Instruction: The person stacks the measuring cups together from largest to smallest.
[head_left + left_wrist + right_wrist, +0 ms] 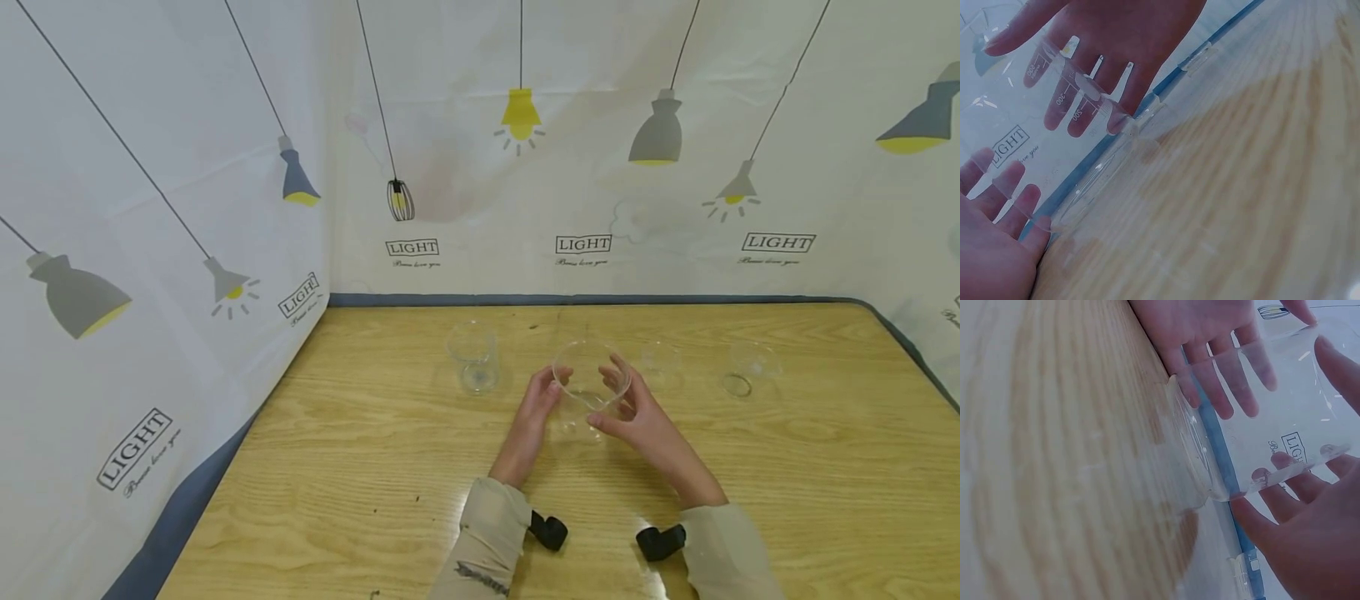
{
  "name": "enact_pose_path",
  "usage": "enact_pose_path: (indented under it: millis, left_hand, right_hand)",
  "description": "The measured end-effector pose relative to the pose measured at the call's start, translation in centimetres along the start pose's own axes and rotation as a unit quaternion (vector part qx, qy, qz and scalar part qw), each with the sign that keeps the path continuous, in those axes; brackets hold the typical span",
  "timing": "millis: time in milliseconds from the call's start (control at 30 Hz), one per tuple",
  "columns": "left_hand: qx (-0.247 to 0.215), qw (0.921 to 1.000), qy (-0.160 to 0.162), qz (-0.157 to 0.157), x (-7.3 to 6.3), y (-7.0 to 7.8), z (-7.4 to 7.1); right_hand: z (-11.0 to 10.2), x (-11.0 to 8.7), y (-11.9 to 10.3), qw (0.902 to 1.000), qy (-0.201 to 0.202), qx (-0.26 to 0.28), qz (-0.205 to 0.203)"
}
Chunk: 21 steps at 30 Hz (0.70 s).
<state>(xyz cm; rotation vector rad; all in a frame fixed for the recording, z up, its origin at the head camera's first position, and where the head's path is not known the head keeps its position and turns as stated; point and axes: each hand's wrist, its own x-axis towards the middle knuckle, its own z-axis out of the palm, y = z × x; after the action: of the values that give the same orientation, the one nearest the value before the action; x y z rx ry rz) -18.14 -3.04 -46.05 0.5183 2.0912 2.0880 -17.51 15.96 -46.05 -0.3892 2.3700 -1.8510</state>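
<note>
Beige sleeves [491, 518] w/ blk wrist cams [551, 532] are seen nearest the head cam. Just beyond, a clear grad. beaker [581, 402] is held approx. upright btwn both hands; whether its base is touching the wood-grain tabletop [360, 442] can't be told. L hand [540, 400] is cupped on its left wall, fingers spread, part-open & slightly bent round it; by R hand [637, 410] the opp. wall is clasped likewise, thumb toward the near face. Nothing else is held. Marks incl. 200 & 300 can be read in the L wrist view. Prob. thin glass: fairly light, stiff, slick, easily cracked. Best gripped mid-body w/ opposed palms & light, even pressure; rim best avoided. Farther out, a beaker-like vessel [476, 358] is seen to the L; to the R, a small clear vessel [660, 360] & a far-R clear vessel [752, 362], both too faint to name. Behind, a lamp-print sheet [480, 200] is hung.
</note>
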Motion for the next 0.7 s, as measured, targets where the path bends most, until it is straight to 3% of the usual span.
enact_pose_path:
  millis: [233, 700]
  left_hand:
    - [0.009, 0.9999, -0.003, 0.007, -0.02, -0.15, -0.04]
    - [0.013, 0.9999, -0.007, -0.008, -0.20, -0.03, -0.14]
  right_hand:
    - [0.13, 0.12, 0.01, 0.9998, 0.009, -0.015, -0.003]
    - [0.54, 0.22, 0.17, 0.9995, 0.017, -0.023, -0.011]
